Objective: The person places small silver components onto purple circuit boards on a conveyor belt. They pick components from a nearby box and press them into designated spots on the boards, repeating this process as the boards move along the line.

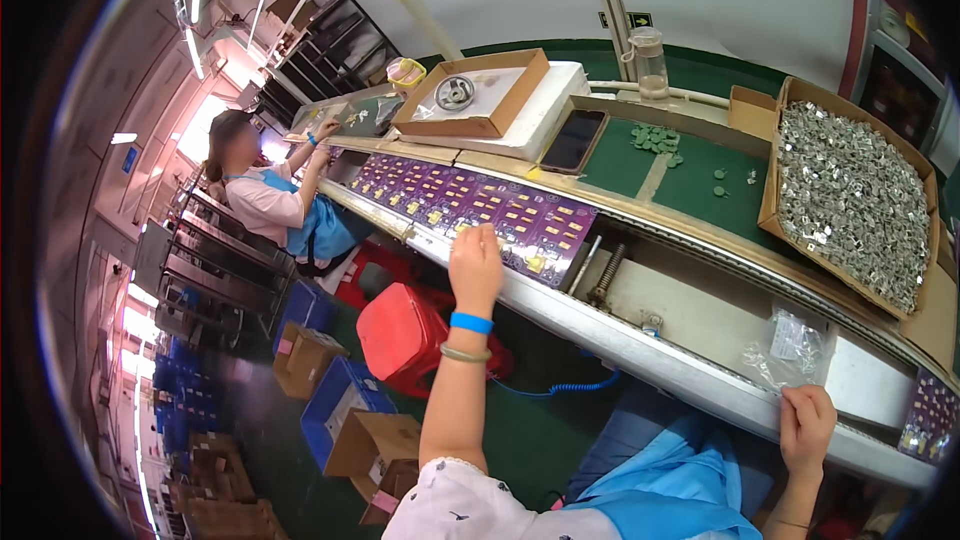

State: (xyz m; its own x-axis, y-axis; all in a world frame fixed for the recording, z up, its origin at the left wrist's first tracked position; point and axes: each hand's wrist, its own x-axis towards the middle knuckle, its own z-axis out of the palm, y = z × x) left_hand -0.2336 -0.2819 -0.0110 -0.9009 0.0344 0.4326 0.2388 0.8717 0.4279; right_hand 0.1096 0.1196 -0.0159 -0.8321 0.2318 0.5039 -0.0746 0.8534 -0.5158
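My left hand [475, 267], with a blue wristband, is over the near edge of a purple circuit board panel [510, 215] on the conveyor line. Its fingers are bent and pressed together, their tips at the board; what they hold, if anything, is hidden. At the front rail [640, 355], on the right, is my right hand [807, 428], its fingers curled. Whatever is in it cannot be made out. Beyond that hand lies a clear plastic bag [790, 345]. Several purple panels run to the left, carrying pale rectangular and yellow parts.
A cardboard box of small metal parts [850, 195] stands at the back right. Green round pieces [655, 140] and a phone [575, 140] lie on the back ledge, near a bottle [649, 65]. A co-worker [265, 190] sits farther left. A red stool [402, 335] is below the line.
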